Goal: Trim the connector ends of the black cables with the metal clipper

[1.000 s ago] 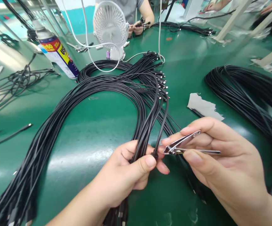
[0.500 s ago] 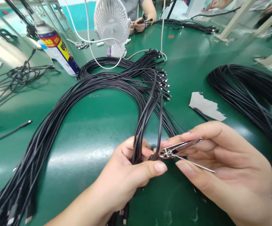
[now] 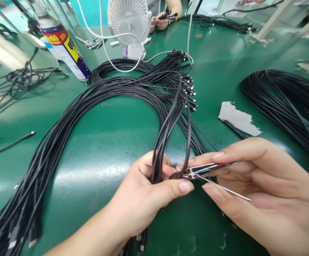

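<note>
My left hand is closed round a bunch of black cables. Its thumb and forefinger pinch the thick end of one cable, just beside the rest. In my right hand is a silver nail clipper, held between thumb and fingers with its lever swung apart from the body. The clipper's jaws touch the pinched cable end, and the exact contact point is partly hidden by fingers. Connector ends of the held cables hang below my left hand. A long bundle of black cables curves across the table behind my hands.
On the green table stand a spray can and a white fan with a looping white cord. Coiled cables and a torn paper scrap lie right. Tangled cables lie left. Another person's hands hold cables opposite.
The view has shifted slightly. My right hand has tilted the clipper a little, and its jaws still meet the cable end. My left hand keeps its hold on the cables.
</note>
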{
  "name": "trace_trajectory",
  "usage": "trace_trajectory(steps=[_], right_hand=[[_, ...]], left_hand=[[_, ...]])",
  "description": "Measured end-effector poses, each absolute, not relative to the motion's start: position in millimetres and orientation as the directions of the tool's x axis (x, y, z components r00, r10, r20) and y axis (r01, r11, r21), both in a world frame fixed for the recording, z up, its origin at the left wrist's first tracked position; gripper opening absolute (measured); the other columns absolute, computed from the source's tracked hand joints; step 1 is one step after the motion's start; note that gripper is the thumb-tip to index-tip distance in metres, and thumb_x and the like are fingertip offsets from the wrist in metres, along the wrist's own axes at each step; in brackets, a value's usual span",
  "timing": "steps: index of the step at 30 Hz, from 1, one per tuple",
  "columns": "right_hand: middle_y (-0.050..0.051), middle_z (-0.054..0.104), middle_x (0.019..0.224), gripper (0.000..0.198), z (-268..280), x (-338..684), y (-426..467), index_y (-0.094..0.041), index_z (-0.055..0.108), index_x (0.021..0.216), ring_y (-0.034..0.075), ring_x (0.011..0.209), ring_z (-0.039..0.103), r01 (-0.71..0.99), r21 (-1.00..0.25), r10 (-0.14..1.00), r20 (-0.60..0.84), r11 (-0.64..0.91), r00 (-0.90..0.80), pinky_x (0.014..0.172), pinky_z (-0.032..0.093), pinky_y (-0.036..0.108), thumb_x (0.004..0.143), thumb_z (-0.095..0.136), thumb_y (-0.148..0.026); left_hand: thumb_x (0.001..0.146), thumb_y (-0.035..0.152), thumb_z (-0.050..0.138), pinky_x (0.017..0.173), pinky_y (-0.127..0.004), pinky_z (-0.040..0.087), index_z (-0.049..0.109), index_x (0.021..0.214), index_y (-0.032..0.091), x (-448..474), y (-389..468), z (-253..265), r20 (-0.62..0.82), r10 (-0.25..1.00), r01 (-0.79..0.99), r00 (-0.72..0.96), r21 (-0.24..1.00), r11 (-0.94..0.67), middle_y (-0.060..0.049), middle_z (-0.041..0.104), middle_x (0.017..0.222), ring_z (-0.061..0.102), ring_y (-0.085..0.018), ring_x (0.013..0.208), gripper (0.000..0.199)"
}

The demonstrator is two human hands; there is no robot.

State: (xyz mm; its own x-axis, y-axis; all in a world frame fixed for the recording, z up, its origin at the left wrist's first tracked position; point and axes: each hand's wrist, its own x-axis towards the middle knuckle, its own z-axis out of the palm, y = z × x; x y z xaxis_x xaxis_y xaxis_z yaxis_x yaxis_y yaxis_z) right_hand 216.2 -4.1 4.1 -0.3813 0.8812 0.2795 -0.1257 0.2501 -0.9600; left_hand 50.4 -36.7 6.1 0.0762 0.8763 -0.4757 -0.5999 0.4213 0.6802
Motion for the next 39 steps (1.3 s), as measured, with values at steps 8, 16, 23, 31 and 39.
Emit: trace_trajectory(steps=[8, 16, 23, 31, 39], right_hand=[[0.002, 0.08, 0.101, 0.03, 2.7, 218.8, -4.7, -0.03, 0.067, 0.112, 0.018, 0.088, 0.079, -0.102, -0.963, 0.883, 0.271, 0.251, -0.383, 0.081, 0.067, 0.023, 0.088, 0.073, -0.013], [0.001, 0.082, 0.1, 0.027, 4.4, 218.4, -1.6, -0.03, 0.068, 0.108, 0.019, 0.089, 0.08, -0.079, -0.965, 0.875, 0.261, 0.251, -0.408, 0.081, 0.067, 0.025, 0.089, 0.073, -0.012], [0.002, 0.083, 0.09, 0.015, 15.8, 223.5, 20.5, -0.029, 0.069, 0.096, 0.026, 0.082, 0.081, -0.268, -0.957, 0.92, 0.198, 0.108, -0.338, 0.078, 0.068, 0.041, 0.085, 0.079, -0.031], [0.001, 0.081, 0.103, 0.023, 15.4, 226.9, 18.7, -0.03, 0.067, 0.106, 0.023, 0.103, 0.077, -0.227, -0.971, 0.849, 0.185, 0.079, -0.496, 0.088, 0.064, 0.035, 0.087, 0.078, -0.025], [0.001, 0.082, 0.083, 0.012, 32.3, 241.0, 46.6, -0.027, 0.068, 0.088, 0.021, 0.082, 0.079, 0.001, -0.989, 0.884, 0.135, 0.151, -0.448, 0.073, 0.063, 0.028, 0.084, 0.079, -0.029]], left_hand=[[0.051, 0.003, 0.093, 0.039, -0.013, 0.026, 0.057, 0.06, 0.017, 51.7, -37.2, 4.2, -0.47, 0.88, -0.624, 0.062, 0.67, 0.402, 0.012, 0.055, 0.049, 0.035, 0.0, 0.038, 0.04], [0.053, 0.005, 0.092, 0.035, -0.011, 0.021, 0.053, 0.062, 0.018, 52.1, -37.0, 3.2, -0.486, 0.872, -0.616, 0.058, 0.67, 0.414, 0.011, 0.055, 0.051, 0.035, 0.001, 0.038, 0.042], [0.054, 0.013, 0.093, 0.035, -0.012, 0.025, 0.049, 0.065, 0.018, 51.1, -40.1, 5.5, -0.532, 0.844, -0.559, 0.073, 0.679, 0.476, 0.011, 0.05, 0.053, 0.033, 0.0, 0.036, 0.045], [0.057, 0.023, 0.093, 0.035, -0.014, 0.02, 0.053, 0.069, 0.019, 52.1, -39.2, 3.7, -0.542, 0.83, -0.446, 0.129, 0.716, 0.537, 0.011, 0.047, 0.048, 0.029, 0.0, 0.036, 0.043], [0.076, 0.02, 0.085, 0.042, -0.016, 0.027, 0.072, 0.096, 0.015, 53.4, -45.6, 2.0, -0.363, 0.884, -0.639, 0.295, 0.613, 0.465, 0.005, 0.057, 0.061, 0.036, -0.002, 0.044, 0.024]])
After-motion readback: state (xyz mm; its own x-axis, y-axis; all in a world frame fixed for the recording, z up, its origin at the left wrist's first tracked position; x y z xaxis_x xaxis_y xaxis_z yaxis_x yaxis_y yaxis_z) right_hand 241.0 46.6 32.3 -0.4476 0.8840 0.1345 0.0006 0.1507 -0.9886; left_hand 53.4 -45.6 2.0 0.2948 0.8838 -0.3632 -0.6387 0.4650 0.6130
